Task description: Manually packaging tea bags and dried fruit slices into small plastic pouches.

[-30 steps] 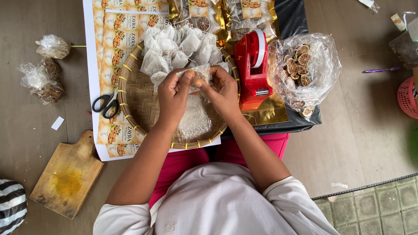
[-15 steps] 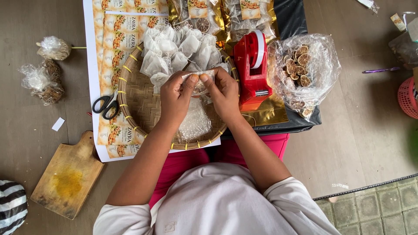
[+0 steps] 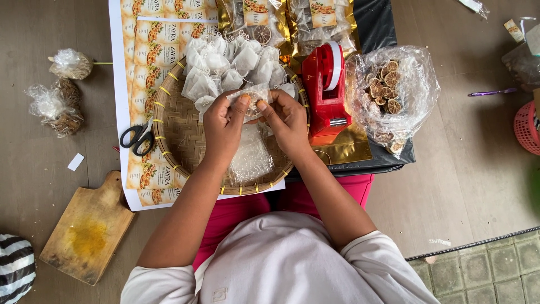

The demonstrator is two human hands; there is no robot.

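**Both hands pinching a small clear packet over the woven tray**

The left hand (image 3: 224, 125) and the right hand (image 3: 286, 119) meet at the centre of the frame. Both are clamped, by thumb and fingertips, on one small clear packet (image 3: 251, 94) held between them. The packet sits just above the round woven tray (image 3: 174, 132), in front of a heap of white filter bags (image 3: 225, 67) piled in the upper part of the tray. A flat sheet of clear plastic bags (image 3: 251, 160) lies in the tray below the hands.

Right of the tray stands a red tape dispenser (image 3: 325, 90), resting on gold foil pouches (image 3: 343, 147). Further right, a clear plastic bag of dried citrus slices (image 3: 388, 93) lies open.

Left of the tray, black-handled scissors (image 3: 138, 139) lie on a printed label sheet (image 3: 147, 50). A wooden cutting board (image 3: 87, 231) with a yellow stain lies at lower left on the floor (image 3: 34, 152). Two small wrapped bundles (image 3: 59, 93) lie at upper left.
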